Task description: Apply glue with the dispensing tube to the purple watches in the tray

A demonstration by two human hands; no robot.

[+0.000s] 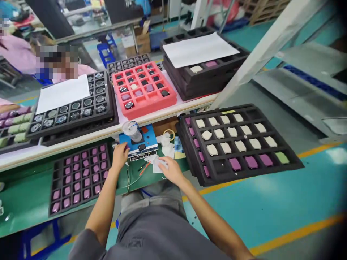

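Observation:
My left hand rests at the left edge of a small blue fixture on the green bench, fingers curled against it. A dark square part sits on top of the fixture, beside a clear round container. My right hand lies on a white cloth just in front of the fixture, fingers stretched out and holding nothing. Thin tools with red and black handles lie between my hands.
A black foam tray of purple parts lies left of me. A stack of black trays with cream and purple parts overhangs the bench on my right. The shelf above carries a red tray, more black trays and paper sheets. Another person sits opposite.

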